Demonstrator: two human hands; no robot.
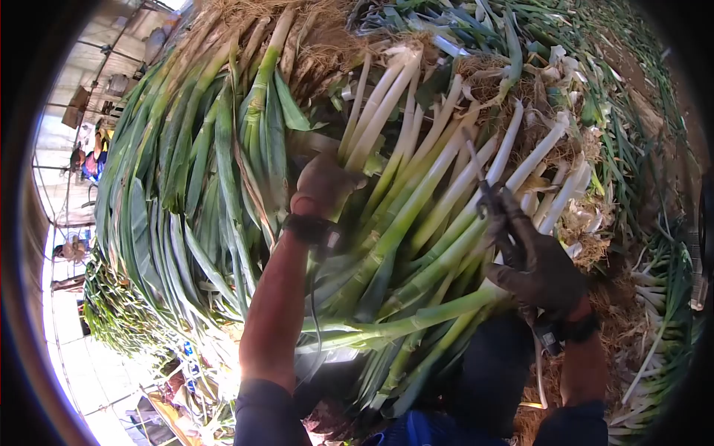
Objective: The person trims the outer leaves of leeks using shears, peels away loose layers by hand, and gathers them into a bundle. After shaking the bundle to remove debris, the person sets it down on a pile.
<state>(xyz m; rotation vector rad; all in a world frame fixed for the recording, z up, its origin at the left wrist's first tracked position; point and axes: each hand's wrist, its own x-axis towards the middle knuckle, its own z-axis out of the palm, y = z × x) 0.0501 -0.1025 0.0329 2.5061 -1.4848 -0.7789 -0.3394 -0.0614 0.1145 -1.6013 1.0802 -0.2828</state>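
Note:
A large heap of leeks (416,215) with white stems, green leaves and tangled roots fills the middle of the head view. My left hand (326,184) is over the leaves, beside several white stems (379,111). It is blurred, with the fingers curled in; whether something is inside them is hidden. My right hand (537,262), in a dark glove, is closed around a small knife (476,165), its narrow pointed blade directed up and left across the stems. Below that hand, one thick leek (416,321) lies crosswise. Both wrists carry dark bands.
Another thick bundle of leeks (201,149) lies to the left, roots at the top. More leeks (654,334) are piled at the right edge. Loose roots and trimmings (587,223) lie right of the stems. Bright light and wire mesh (67,275) show at far left.

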